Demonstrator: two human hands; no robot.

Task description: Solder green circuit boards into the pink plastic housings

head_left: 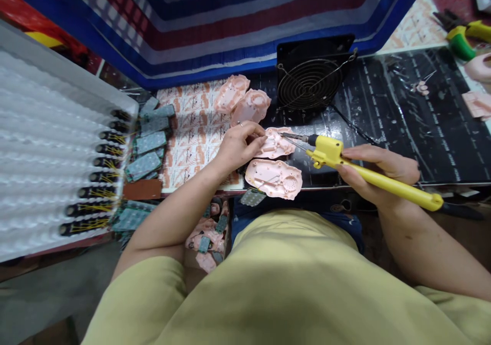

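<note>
My right hand (383, 173) grips a yellow soldering iron (368, 176) with a solder feed, its fingers closed round the handle. The iron's tip and a thin wire reach into a pink plastic shell half (278, 145) lying on the bench. Over that shell's left end, my left hand (243, 143) has its fingers pinched together; what sits between them is hidden. Just nearer to me lies a second pink shell half (264, 173), hollow side up, with a round speaker grille and thin wires. A green circuit board (253, 196) hangs at its near edge.
Behind stand a black fan (310, 79) and a blue crate (215, 63) with a striped lining. More pink shells (249, 107) lie behind my left hand. Circuit boards (148, 148) are piled beside a white foam tray (57, 145) at left. Pliers (464, 35) lie far right.
</note>
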